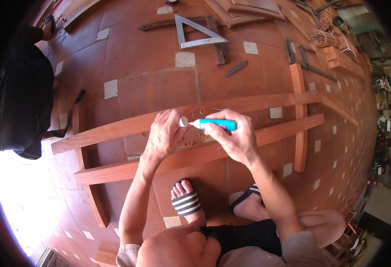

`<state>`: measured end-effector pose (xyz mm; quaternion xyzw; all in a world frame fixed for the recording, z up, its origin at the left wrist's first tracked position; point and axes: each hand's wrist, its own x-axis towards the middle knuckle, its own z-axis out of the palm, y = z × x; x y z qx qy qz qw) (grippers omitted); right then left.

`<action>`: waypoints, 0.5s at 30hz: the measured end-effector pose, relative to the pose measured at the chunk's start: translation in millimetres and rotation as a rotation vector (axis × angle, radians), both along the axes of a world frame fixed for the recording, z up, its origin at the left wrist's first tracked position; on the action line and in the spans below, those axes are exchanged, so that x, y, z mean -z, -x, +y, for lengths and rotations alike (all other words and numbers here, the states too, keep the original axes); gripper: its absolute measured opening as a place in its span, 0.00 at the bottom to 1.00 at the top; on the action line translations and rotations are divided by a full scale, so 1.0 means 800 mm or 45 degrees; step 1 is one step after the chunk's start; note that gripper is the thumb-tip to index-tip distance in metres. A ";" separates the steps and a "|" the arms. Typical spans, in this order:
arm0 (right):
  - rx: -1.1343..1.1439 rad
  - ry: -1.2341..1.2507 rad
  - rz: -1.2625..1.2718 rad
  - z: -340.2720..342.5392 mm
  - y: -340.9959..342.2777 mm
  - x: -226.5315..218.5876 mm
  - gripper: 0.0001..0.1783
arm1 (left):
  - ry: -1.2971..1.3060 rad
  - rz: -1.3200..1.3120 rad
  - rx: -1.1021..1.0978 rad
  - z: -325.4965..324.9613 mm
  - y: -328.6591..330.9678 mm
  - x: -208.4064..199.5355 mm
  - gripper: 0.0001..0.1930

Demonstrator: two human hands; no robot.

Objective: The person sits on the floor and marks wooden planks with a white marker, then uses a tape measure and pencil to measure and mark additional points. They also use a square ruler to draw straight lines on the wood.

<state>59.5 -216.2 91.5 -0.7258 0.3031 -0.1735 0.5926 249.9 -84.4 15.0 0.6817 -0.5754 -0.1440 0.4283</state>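
My right hand [237, 139] grips a teal correction pen [217, 124], its white tip pointing left. In my left hand [163, 133], the fingers pinch a small white cap [183, 121] close to that tip. Whether cap and tip touch, I cannot tell. Both hands are above two long reddish wooden beams, the far beam [128, 126] and the near beam [184, 159]. White handwritten marks [197, 111] show on the far beam's top face, just beyond my hands. Part of the near beam is hidden by my wrists.
Wooden crosspieces lie under the beams at right [300, 147] and left [93, 202]. Farther off are a metal triangle square [204, 43], a flat dark tool [236, 69], a wooden panel [253, 10] and wood bundles [324, 38]. Something black [22, 89] stands at left. My sandalled foot [186, 202] is near the beam.
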 end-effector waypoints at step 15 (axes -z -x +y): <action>-0.138 0.153 0.269 0.055 0.034 0.021 0.13 | 0.024 -0.282 0.062 0.040 0.065 0.002 0.14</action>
